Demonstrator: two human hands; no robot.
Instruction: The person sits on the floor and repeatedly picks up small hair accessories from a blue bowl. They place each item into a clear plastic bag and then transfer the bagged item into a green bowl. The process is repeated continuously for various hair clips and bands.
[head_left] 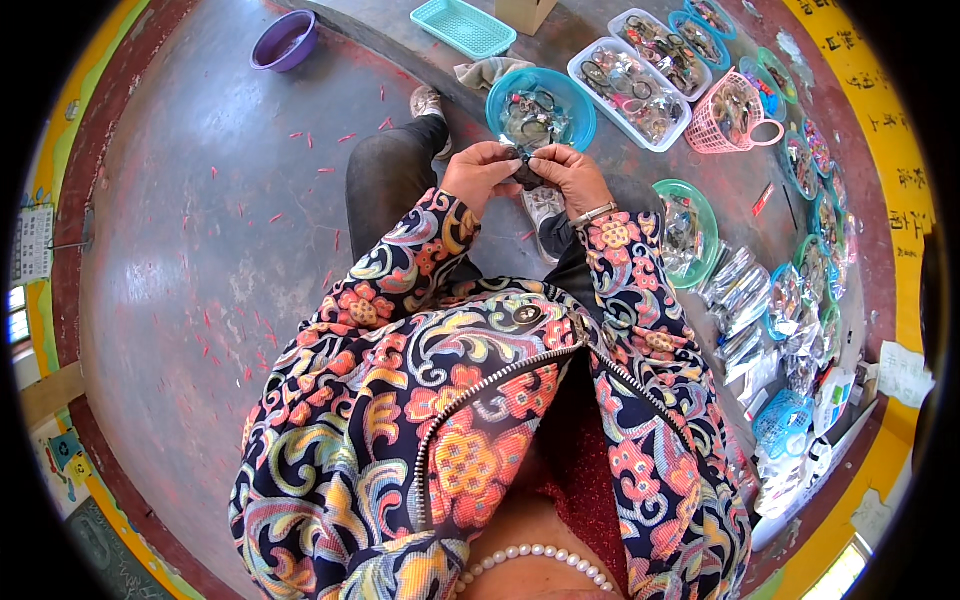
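Observation:
Above my lap, in the middle of the upper half, both hands meet at a small dark item, which looks soft and loop-like; its exact kind is hard to make out. My left hand pinches its left side between thumb and fingers. From the other side, my right hand, with a bracelet at the wrist, pinches it too. Just beyond the hands stands a blue basin holding small dark loops and clear plastic packets.
White trays of small dark loops and a pink basket stand at the far right. A green basin sits right of my knee, near silvery packets. Further off are a turquoise tray and a purple basin. Red bits litter the floor.

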